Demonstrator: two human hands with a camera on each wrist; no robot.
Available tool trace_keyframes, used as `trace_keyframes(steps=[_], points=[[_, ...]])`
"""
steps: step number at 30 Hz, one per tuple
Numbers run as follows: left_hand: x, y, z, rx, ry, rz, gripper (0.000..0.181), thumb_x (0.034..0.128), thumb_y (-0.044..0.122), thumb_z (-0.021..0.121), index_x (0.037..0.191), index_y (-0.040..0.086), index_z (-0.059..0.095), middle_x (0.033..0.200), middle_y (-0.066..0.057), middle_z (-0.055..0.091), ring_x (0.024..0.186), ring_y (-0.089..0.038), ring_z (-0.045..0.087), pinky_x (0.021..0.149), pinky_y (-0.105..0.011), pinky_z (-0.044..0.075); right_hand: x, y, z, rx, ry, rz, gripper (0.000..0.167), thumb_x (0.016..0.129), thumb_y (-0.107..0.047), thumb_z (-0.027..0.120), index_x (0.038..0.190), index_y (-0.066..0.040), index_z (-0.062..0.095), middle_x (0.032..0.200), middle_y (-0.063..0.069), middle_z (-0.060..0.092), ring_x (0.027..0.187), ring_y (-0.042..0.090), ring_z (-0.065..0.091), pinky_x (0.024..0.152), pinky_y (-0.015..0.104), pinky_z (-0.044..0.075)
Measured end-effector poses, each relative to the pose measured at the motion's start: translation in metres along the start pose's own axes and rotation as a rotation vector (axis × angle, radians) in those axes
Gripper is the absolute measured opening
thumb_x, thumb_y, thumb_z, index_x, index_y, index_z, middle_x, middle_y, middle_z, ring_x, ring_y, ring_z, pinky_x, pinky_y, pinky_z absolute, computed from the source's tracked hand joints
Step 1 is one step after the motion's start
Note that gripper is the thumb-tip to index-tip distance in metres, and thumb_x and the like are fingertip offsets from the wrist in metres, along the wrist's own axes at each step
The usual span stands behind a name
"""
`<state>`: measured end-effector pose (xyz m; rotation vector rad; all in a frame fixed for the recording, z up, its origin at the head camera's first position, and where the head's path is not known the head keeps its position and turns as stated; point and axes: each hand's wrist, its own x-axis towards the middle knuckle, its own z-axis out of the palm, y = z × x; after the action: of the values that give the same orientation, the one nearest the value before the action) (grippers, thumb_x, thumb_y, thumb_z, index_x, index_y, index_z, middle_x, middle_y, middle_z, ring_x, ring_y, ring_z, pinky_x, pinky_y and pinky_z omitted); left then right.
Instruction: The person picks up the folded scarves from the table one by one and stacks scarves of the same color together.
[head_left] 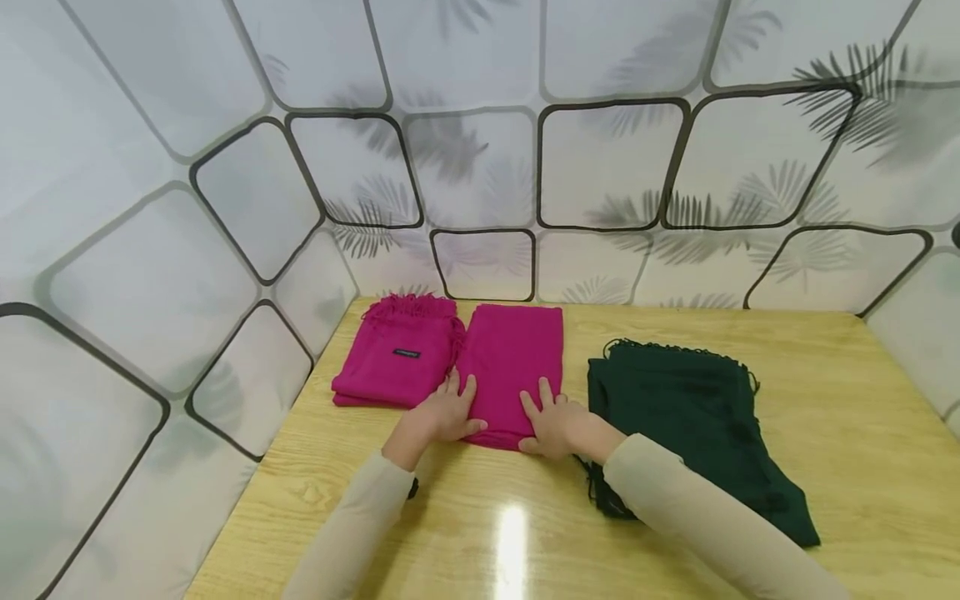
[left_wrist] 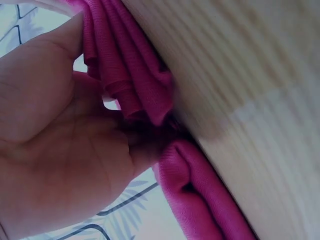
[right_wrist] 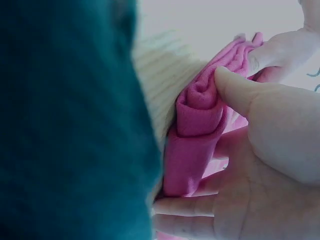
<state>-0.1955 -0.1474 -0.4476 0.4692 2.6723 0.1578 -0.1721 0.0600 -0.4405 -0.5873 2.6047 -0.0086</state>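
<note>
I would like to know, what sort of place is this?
Probably a corner of an indoor room; whether home or workplace, I cannot tell. A wooden table stands beside a patterned wall covering, with folded pink cloths and a dark green cloth on it.

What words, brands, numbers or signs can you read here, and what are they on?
Dark label on the fringed magenta cloth: pale lettering, too small and blurred to read.
No text shows on the middle magenta cloth, the green cloth or the patterned backdrop.
</note>
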Motion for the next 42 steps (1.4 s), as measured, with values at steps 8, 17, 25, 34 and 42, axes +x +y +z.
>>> trace_keyframes(steps=[8,17,25,34,42], points=[[-0.013,-0.003,0.011,-0.12,0.024,0.043,0.082,0.1008,0.038,0.057,0.156,-0.005,0.015,0.16,-0.033,0.004,0.15,-0.043,0.008,0.118,-0.047,0.025,-0.017,-0.009,0.007,-0.041,0.031,-0.019,0.08,0.099,-0.048,0.056,0.157,-0.002,0.025,0.16,0.03,0.017,0.135,0.046,0.04,0.105,0.049,0.043],[-0.026,-0.003,0.019,-0.139,0.003,0.084,0.086,0.0998,0.038,0.059,0.156,-0.007,0.011,0.16,-0.033,0.002,0.149,-0.045,0.006,0.117,-0.048,0.026,-0.033,-0.016,0.02,-0.118,0.095,-0.038,0.079,0.096,-0.047,0.062,0.153,-0.001,0.033,0.155,0.032,0.025,0.126,0.045,0.049,0.097,0.047,0.048],[-0.038,0.005,0.023,-0.09,0.023,0.081,0.086,0.0992,0.038,0.06,0.155,-0.009,0.015,0.158,-0.036,0.006,0.148,-0.046,0.012,0.117,-0.048,0.026,-0.041,-0.017,0.028,-0.107,0.129,-0.06,0.079,0.095,-0.045,0.063,0.153,0.0,0.033,0.155,0.033,0.026,0.126,0.046,0.048,0.098,0.048,0.047],[-0.046,0.014,0.026,-0.059,0.018,0.051,0.086,0.0982,0.04,0.061,0.154,-0.009,0.017,0.158,-0.035,0.009,0.148,-0.044,0.015,0.115,-0.047,0.03,-0.051,-0.017,0.034,-0.088,0.138,-0.08,0.079,0.095,-0.045,0.064,0.153,0.0,0.034,0.155,0.032,0.026,0.126,0.046,0.048,0.099,0.049,0.046],[-0.052,0.016,0.026,-0.038,0.029,0.062,0.087,0.0973,0.043,0.062,0.154,-0.008,0.02,0.158,-0.035,0.014,0.147,-0.045,0.021,0.114,-0.046,0.033,-0.055,-0.016,0.038,-0.101,0.154,-0.101,0.081,0.094,-0.051,0.061,0.152,-0.001,0.035,0.155,0.032,0.028,0.125,0.045,0.049,0.1,0.048,0.047]])
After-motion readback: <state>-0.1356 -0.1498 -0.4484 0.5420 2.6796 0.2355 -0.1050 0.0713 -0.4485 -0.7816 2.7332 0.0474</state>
